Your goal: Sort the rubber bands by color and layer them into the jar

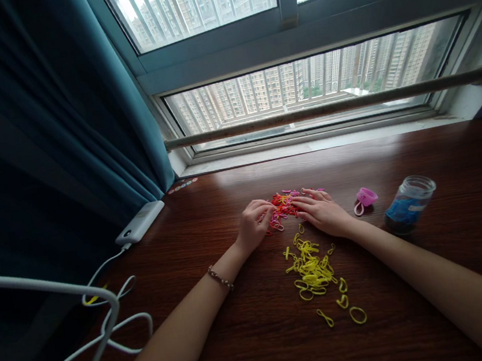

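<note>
A pile of red and pink rubber bands (284, 205), with a few orange ones, lies on the dark wooden table between my hands. At the pile's left edge is my left hand (253, 225), its fingers curled and thumb drawn close to them; whatever is between the tips is too small to make out. My right hand (325, 214) rests over the pile's right side, fingers stretched out and hiding some bands. Closer to me lies a heap of yellow rubber bands (312, 270), with several loose ones around it. A beaded bracelet (220, 278) circles my left wrist.
Beyond my right hand are a small pink cup-shaped thing (367, 196) with a loop and a clear jar (410, 203) with a blue label. A white device (140, 222) with a looping white cable (78, 279) sits left by the curtain (119, 102). A metal rail (330, 109) crosses the window.
</note>
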Motion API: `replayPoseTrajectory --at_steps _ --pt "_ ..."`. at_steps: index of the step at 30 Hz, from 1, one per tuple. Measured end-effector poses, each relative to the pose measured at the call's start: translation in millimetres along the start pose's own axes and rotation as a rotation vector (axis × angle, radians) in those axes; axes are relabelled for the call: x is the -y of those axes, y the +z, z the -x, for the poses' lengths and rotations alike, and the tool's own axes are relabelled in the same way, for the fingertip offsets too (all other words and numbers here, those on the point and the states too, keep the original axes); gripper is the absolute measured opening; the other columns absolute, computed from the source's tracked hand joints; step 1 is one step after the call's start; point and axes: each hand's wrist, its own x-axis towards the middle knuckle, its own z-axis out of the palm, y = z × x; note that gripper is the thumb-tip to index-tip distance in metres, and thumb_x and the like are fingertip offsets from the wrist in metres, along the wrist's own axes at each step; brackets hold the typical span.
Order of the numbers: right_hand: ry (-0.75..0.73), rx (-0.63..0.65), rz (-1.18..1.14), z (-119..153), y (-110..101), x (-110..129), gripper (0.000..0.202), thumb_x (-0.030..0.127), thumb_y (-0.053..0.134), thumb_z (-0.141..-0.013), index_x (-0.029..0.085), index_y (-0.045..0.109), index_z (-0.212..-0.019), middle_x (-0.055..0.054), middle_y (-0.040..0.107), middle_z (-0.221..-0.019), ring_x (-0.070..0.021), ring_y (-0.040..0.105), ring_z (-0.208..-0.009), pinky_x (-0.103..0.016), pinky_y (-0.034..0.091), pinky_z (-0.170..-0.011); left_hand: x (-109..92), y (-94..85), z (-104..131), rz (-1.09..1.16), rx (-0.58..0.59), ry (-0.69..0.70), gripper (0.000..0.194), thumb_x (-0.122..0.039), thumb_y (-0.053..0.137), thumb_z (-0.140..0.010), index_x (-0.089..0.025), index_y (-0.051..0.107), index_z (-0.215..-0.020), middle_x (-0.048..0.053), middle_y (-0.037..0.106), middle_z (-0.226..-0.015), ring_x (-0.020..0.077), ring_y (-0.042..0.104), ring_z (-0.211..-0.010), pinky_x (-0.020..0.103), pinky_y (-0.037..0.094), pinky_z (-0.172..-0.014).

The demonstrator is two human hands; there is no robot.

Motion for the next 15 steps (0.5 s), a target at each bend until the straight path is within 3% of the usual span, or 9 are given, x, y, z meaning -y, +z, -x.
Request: replayPoseTrajectory --at_steps 2,5,11,15 --pt "0.036 -0.026 -0.004 0 2 -1 0.036 0.039 0.034 -0.091 0.028 0.048 -0.123 0.0 0.05 -0.127 -0.0256 0.033 -0.121 -0.047 0.025 -0.097 12 1.3 1 -0.13 -0.089 -0.136 0.02 -0.024 0.048 -0.083 -0.016 0.066 -0.079 0.007 0.066 -0.082 0.0189 0.058 -0.084 0.035 0.045 -0.08" --pt "0.083 -0.1 -0.038 0 5 -5 0.033 0.034 0.036 -0.091 0.023 0.054 -0.116 -0.003 0.054 -0.121 -0.024 0.038 -0.116 -0.044 0.027 -0.097 24 4.4 2 -0.225 -0.072 -0.236 0.015 -0.023 0.053 -0.079 -0.016 0.066 -0.082 0.006 0.066 -0.082 0.0191 0.059 -0.08 0.033 0.046 -0.076" --pt "0.135 -0.235 -0.117 -1 6 -12 0.029 0.026 0.037 -0.09 0.018 0.061 -0.103 -0.007 0.061 -0.108 -0.0216 0.045 -0.108 -0.038 0.034 -0.093 24 6.4 3 -0.274 0.02 -0.221 0.011 -0.015 0.058 -0.074 -0.019 0.066 -0.081 0.003 0.067 -0.083 0.0182 0.058 -0.082 0.031 0.046 -0.076" --pt "0.034 -0.155 -0.1 1 5 -7 0.03 0.028 0.038 -0.09 0.024 0.055 -0.114 -0.002 0.055 -0.12 -0.0233 0.039 -0.116 -0.042 0.029 -0.096 22 6.2 4 -0.3 0.036 -0.21 0.009 -0.016 0.058 -0.074 -0.02 0.065 -0.079 0.002 0.066 -0.08 0.0176 0.056 -0.082 0.031 0.045 -0.076"
